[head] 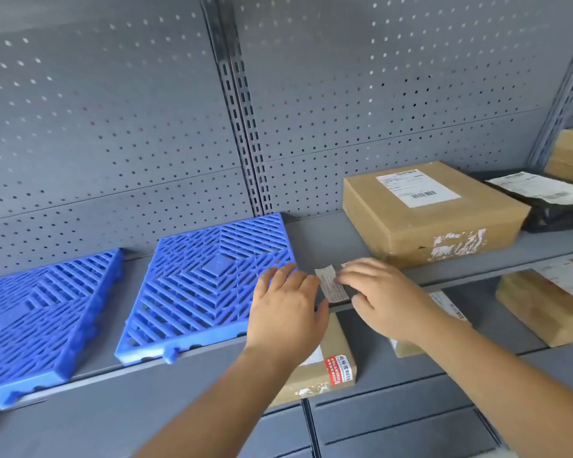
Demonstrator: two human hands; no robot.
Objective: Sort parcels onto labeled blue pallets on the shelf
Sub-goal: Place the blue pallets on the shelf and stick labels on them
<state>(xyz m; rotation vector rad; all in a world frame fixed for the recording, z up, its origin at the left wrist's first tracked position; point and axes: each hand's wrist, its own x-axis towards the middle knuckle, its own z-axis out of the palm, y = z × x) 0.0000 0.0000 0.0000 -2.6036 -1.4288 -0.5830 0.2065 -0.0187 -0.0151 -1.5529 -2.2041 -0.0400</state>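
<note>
Both hands at grey metal shelf [328,239] edge: right hand [382,297] pinches small white paper label [332,285], left hand [286,309] flat, released, touching right blue plastic grid pallet [196,285] (brown cardboard parcel [427,209] far right).

My left hand [286,312]: bare, no glove, ring or watch; forearm uncovered, no sleeve in view. My right hand [386,299]: bare likewise, nothing worn at the wrist; forearm unsleeved to the frame edge
</note>
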